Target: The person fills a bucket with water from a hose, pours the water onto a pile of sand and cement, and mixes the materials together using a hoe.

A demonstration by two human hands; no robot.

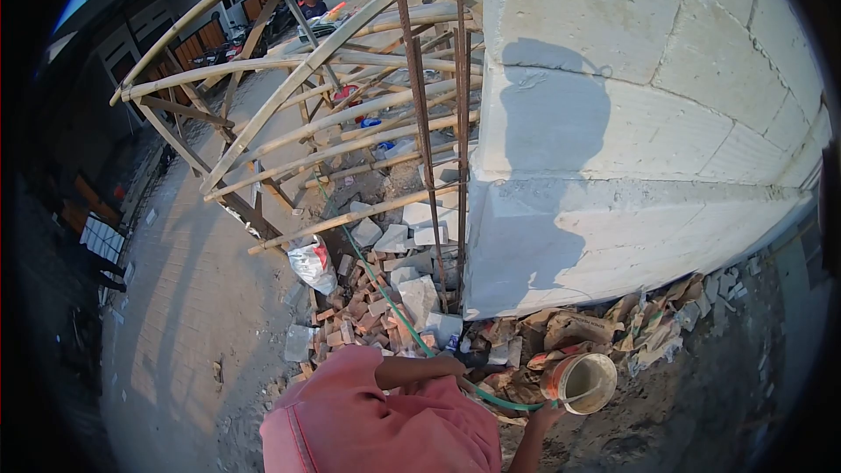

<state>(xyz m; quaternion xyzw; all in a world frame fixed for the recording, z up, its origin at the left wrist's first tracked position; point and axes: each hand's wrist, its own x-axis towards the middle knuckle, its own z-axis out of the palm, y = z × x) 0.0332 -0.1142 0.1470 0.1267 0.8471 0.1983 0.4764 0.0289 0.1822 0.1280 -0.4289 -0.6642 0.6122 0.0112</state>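
Note:
A green hose (501, 402) runs through the rubble to my hands. My left hand (452, 365) lies closed over the hose in front of my pink shirt (377, 420); its fingers are partly hidden. Lower right, my right hand (549, 412) is wrapped round the hose near its end, right at the rim of an orange and white bucket (554, 378). From there a thin pale streak curves across the bucket's mouth. The bucket's opening is tilted toward me, and its inside is whitish.
A pale block wall (569, 236) rises at right, bearing my shadow. Rusty rebar (462, 123) stands at its corner. Bamboo scaffolding (350, 123) spans the left. Broken bricks (355, 302), a white sack (312, 264) and torn paper bags (578, 330) litter the ground. A person (312, 4) is far back.

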